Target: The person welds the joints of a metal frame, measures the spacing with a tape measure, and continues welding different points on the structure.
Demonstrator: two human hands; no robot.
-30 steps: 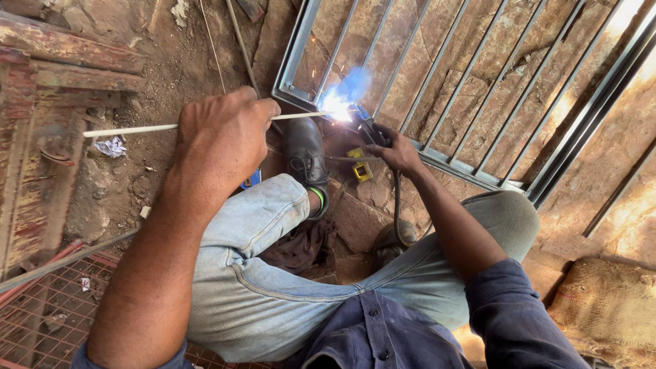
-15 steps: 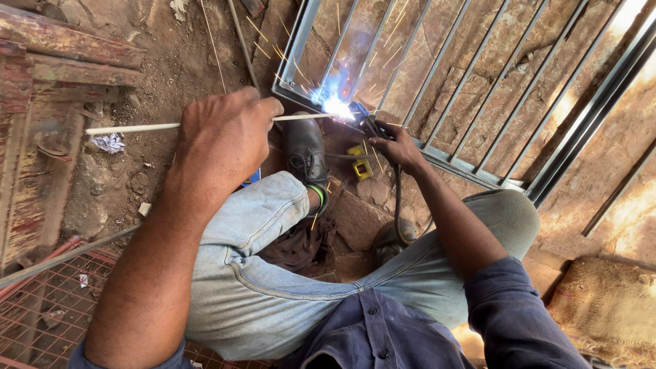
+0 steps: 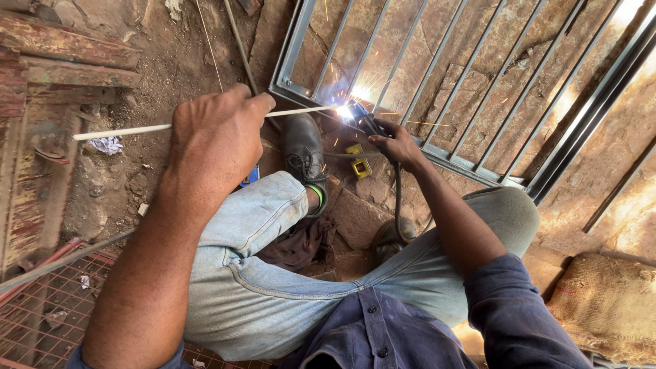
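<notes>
White and thin, the filler rod (image 3: 205,121) lies nearly level across the upper middle of the frame, clenched in your left hand (image 3: 215,137), its far tip meeting the arc on the metal grille (image 3: 437,75) beside your right hand (image 3: 395,142), which grips the electrode holder (image 3: 369,124).

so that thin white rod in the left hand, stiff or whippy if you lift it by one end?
Probably slightly whippy: the white rod is very thin for its length, though it reads straight where the left hand pinches it. Likely light, since two fingers carry it. Being round, it would probably roll if laid on the dirt ground.
</notes>
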